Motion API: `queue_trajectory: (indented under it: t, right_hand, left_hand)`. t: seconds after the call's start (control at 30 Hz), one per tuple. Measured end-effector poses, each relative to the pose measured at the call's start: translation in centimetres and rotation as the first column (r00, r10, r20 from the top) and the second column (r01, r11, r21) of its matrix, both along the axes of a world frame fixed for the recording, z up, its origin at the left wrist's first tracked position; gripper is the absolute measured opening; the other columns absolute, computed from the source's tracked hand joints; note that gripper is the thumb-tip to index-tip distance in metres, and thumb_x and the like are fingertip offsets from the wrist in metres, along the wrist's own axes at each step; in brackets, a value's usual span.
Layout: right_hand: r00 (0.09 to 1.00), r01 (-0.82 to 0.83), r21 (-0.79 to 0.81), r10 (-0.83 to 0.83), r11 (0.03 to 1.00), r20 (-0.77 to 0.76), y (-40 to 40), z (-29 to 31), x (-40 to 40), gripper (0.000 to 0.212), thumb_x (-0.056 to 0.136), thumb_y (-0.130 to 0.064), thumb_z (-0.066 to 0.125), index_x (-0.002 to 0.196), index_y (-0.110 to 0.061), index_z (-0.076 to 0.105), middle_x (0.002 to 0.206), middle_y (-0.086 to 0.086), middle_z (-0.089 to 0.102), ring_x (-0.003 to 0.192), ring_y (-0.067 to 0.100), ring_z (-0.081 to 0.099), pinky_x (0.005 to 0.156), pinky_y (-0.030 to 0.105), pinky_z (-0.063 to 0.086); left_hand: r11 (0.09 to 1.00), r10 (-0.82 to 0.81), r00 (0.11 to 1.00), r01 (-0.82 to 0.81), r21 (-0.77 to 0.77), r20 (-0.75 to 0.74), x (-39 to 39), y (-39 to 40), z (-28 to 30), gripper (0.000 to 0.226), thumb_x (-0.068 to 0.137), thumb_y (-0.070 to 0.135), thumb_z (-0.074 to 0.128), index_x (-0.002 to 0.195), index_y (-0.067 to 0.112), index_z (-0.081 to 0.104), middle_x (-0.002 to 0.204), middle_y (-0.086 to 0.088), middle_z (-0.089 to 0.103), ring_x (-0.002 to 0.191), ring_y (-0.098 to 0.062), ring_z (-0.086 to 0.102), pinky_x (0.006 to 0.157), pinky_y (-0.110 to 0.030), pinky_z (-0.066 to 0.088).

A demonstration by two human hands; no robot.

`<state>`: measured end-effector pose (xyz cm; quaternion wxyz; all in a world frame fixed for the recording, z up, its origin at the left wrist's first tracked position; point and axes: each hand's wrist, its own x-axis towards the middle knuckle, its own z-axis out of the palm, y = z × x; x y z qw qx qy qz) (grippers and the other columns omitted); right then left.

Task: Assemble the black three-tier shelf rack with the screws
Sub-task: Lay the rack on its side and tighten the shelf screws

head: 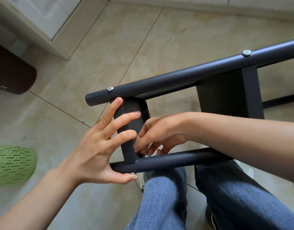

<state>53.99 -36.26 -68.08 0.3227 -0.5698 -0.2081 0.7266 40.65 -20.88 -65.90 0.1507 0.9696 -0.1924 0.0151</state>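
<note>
While the left hand (99,146) spreads wide, thumb pressing a screw (132,173) under the near pole (176,161), the right hand (159,135) pinches something small inside the shelf (131,123) corner. Any slip could drop it or cross-thread the screw.

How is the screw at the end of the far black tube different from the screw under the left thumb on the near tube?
The far screw lies uncovered on the upper side of the far tube; the near screw sits on the near tube, touched by the left hand thumb. The far screw's head shows fully; the near one shows only as a small edge. Both are silver against black metal.
</note>
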Motion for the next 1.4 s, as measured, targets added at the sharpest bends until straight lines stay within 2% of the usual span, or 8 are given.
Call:
queue_trajectory:
  t: [0.13,0.27,0.47,0.67,0.87,1.0,1.17,1.4]
  right_hand:
    - [1.0,0.006,0.008,-0.005,1.0,-0.002,0.0,-0.1,-0.3,0.009,0.093,-0.016,0.063,0.087,-0.01,0.067,0.069,0.0,0.059,0.065,0.014,0.049,0.06,0.026,0.04]
    - [1.0,-0.017,-0.008,0.017,1.0,-0.002,-0.4,0.3,0.5,0.012,0.091,-0.018,0.069,0.093,-0.007,0.07,0.075,0.002,0.06,0.068,0.014,0.049,0.061,0.026,0.041]
    - [1.0,0.027,0.014,-0.027,1.0,0.014,0.1,0.0,-0.2,0.007,0.092,-0.012,0.064,0.087,-0.009,0.067,0.073,0.002,0.058,0.076,0.019,0.046,0.06,0.025,0.038]
    - [1.0,0.002,0.017,-0.002,1.0,-0.005,-0.4,0.3,0.9,0.015,0.091,-0.018,0.067,0.08,-0.009,0.07,0.069,0.001,0.057,0.062,0.012,0.048,0.058,0.022,0.039]
    - [0.999,0.037,0.046,-0.038,0.998,0.029,-0.2,0.1,0.4,0.006,0.091,-0.012,0.067,0.087,-0.008,0.069,0.075,0.004,0.058,0.067,0.012,0.047,0.061,0.024,0.039]
    - [0.998,0.025,0.041,-0.027,0.999,0.057,-0.1,0.0,0.3,0.013,0.092,-0.016,0.064,0.081,-0.011,0.069,0.071,0.0,0.058,0.065,0.011,0.048,0.059,0.023,0.038]
    - [0.999,0.004,0.044,-0.006,0.999,0.037,-0.3,0.1,0.8,0.006,0.09,-0.015,0.069,0.09,-0.01,0.07,0.085,0.006,0.059,0.066,0.011,0.051,0.06,0.023,0.04]
    - [0.996,0.026,0.032,-0.029,0.999,0.09,0.1,0.1,0.8,0.005,0.087,-0.012,0.07,0.083,-0.009,0.068,0.069,0.002,0.056,0.065,0.012,0.049,0.059,0.024,0.038]
  left_hand:
    - [1.0,-0.001,1.0,0.001,0.001,0.009,-0.1,0.0,-0.1,0.069,0.073,0.069,0.07,0.117,0.018,0.051,0.152,-0.005,0.039,0.153,-0.042,0.009,0.121,-0.038,0.023]
    - [1.0,-0.002,1.0,0.002,0.005,0.009,0.1,0.2,-0.1,0.069,0.074,0.07,0.068,0.117,0.018,0.052,0.152,-0.004,0.038,0.153,-0.041,0.008,0.121,-0.038,0.021]
    - [1.0,-0.005,1.0,0.005,-0.001,0.012,0.2,0.2,-0.2,0.069,0.073,0.07,0.069,0.117,0.019,0.052,0.153,-0.004,0.038,0.153,-0.042,0.009,0.12,-0.038,0.025]
    - [1.0,-0.009,1.0,0.009,-0.005,0.016,0.5,0.3,-0.2,0.069,0.073,0.069,0.07,0.115,0.018,0.052,0.153,-0.005,0.038,0.153,-0.042,0.009,0.118,-0.038,0.027]
    - [1.0,-0.01,1.0,0.01,-0.019,0.021,0.5,0.2,-0.4,0.07,0.07,0.068,0.072,0.117,0.019,0.052,0.154,-0.004,0.037,0.153,-0.042,0.009,0.118,-0.037,0.029]
    - [1.0,-0.018,0.999,0.018,-0.005,0.028,0.6,0.4,-0.4,0.07,0.072,0.069,0.071,0.116,0.019,0.052,0.154,-0.003,0.036,0.153,-0.041,0.009,0.117,-0.037,0.028]
    - [1.0,-0.023,0.999,0.022,0.005,0.031,0.8,0.6,-0.4,0.069,0.072,0.07,0.071,0.114,0.018,0.053,0.154,-0.004,0.037,0.153,-0.042,0.01,0.12,-0.035,0.025]
    - [1.0,-0.021,0.999,0.02,0.013,0.027,1.0,0.6,-0.2,0.069,0.073,0.07,0.069,0.116,0.018,0.053,0.154,-0.004,0.037,0.153,-0.04,0.009,0.121,-0.035,0.023]
